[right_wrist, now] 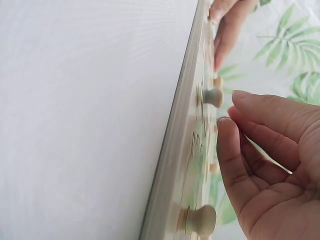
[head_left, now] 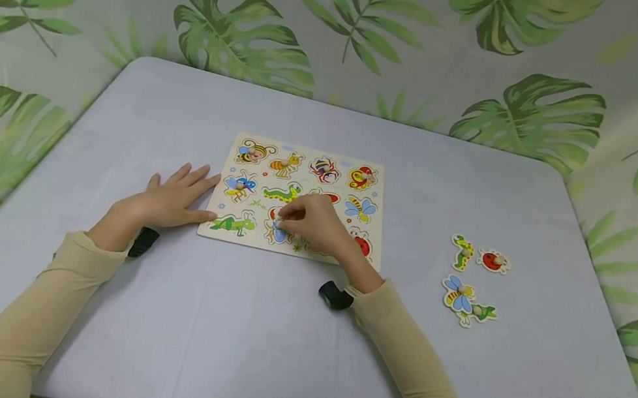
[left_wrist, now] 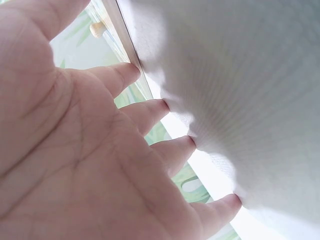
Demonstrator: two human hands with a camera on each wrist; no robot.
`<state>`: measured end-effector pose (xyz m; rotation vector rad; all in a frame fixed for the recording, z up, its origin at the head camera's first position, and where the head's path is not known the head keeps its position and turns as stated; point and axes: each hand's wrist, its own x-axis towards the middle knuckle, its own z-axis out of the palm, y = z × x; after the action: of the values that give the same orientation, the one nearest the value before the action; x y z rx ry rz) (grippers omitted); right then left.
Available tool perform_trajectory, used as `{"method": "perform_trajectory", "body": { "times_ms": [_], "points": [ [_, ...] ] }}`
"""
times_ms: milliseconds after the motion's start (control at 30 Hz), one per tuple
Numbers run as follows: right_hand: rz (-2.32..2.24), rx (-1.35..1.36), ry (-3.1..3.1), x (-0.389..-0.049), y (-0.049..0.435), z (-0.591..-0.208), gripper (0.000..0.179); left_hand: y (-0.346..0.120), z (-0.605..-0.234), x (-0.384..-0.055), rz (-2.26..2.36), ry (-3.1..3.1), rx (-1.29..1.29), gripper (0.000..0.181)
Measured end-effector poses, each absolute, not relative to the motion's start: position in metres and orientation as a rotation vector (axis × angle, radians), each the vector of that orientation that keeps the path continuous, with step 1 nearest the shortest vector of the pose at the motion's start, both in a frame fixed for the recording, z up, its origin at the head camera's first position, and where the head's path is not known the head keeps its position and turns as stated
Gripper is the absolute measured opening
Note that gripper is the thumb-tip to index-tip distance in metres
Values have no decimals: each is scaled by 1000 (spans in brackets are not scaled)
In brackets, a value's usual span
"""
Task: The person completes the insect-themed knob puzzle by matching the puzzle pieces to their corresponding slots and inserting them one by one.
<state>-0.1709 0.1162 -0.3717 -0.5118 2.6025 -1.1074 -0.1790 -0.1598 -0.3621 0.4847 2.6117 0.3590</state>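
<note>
A wooden peg puzzle board (head_left: 253, 206) printed with insects lies on the table. My left hand (head_left: 173, 201) rests spread beside its left edge, with the thumb and a fingertip at the board; the left wrist view shows the palm (left_wrist: 75, 150) and parted fingers. Over the lower middle of the board is my right hand (head_left: 316, 223), above a blue-and-red beetle piece (head_left: 276, 232). In the right wrist view, its bent thumb and fingers (right_wrist: 270, 145) are slightly apart, close to a wooden knob (right_wrist: 214, 97) but seemingly not around it. The right hand partly covers several pictures.
Right of the board lie several loose knobbed pieces: a caterpillar (head_left: 462, 252), a ladybug (head_left: 494, 261), a bee (head_left: 458, 295) and a grasshopper (head_left: 484, 313), the bee overlapping the grasshopper. A white cloth covers the table (head_left: 254, 349). Behind hangs a leaf-patterned curtain (head_left: 368, 80).
</note>
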Motion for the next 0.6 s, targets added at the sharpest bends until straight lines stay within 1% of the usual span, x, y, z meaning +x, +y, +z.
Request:
{"method": "perform_trajectory", "body": {
  "times_ms": [200, 367, 600],
  "points": [
    [-1153, -493, 2626, -171, 124, -370, 13, -161, -363, -180, 342, 2616, 486, 79],
    [-1159, -421, 2638, -170, 131, -367, 14, -162, -364, -180, 341, 2620, 494, 80],
    [-1197, -418, 2685, -169, 142, -365, 15, -162, -365, -180, 356, 2622, 492, 79]
  ]
}}
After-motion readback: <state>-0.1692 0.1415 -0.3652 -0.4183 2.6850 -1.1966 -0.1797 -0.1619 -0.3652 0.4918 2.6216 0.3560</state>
